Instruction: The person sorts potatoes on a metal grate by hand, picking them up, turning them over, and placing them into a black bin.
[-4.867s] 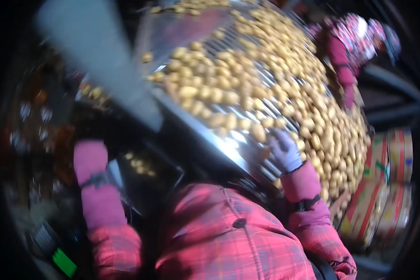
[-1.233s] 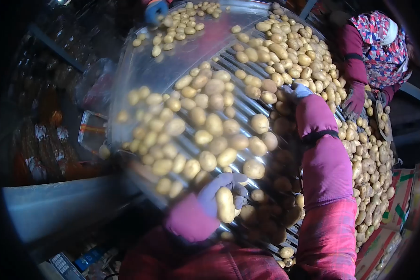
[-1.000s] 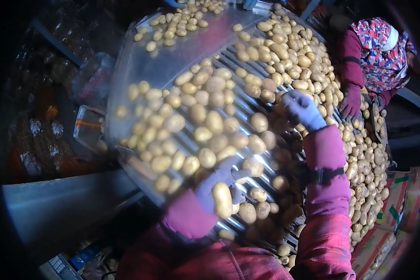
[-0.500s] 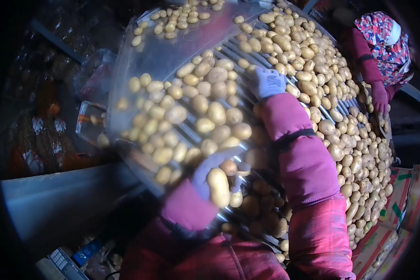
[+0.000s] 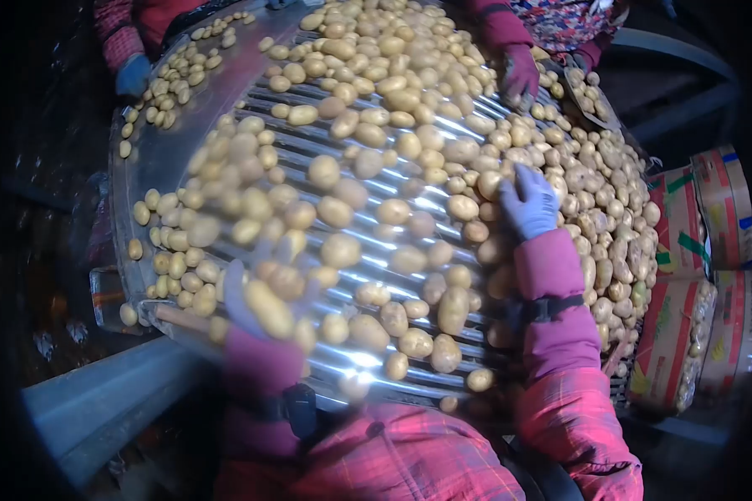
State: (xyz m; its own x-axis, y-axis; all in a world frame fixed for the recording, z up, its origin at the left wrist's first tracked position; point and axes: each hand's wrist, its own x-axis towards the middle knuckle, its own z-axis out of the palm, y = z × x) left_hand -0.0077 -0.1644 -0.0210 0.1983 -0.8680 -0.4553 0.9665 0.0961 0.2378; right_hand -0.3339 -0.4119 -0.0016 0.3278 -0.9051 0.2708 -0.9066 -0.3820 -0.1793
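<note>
My left hand (image 5: 236, 299), gloved and blurred by motion, is at the left side of the metal slatted table (image 5: 368, 280). A long pale potato (image 5: 269, 309) and a browner potato (image 5: 282, 280) lie in its palm, with the fingers curved around them. On the right, my right hand (image 5: 532, 204) wears a light glove and rests at the edge of the big potato heap (image 5: 593, 200). Its thumb and fingers are apart, touching or close beside a potato (image 5: 490, 184); nothing is visibly held. Loose potatoes lie between the two hands.
A co-worker's gloved hand (image 5: 520, 77) reaches into the heap at the far side, beside a scoop (image 5: 591, 98) with potatoes. Another person's blue glove (image 5: 132, 75) is at the far left. Cardboard boxes (image 5: 670, 334) stand right. A metal beam (image 5: 113, 401) runs lower left.
The view has swung, bringing another person in at far left. My left hand has moved left with potatoes; my right hand has come nearer, to the heap's edge. Potatoes on the slats lie more spread out.
</note>
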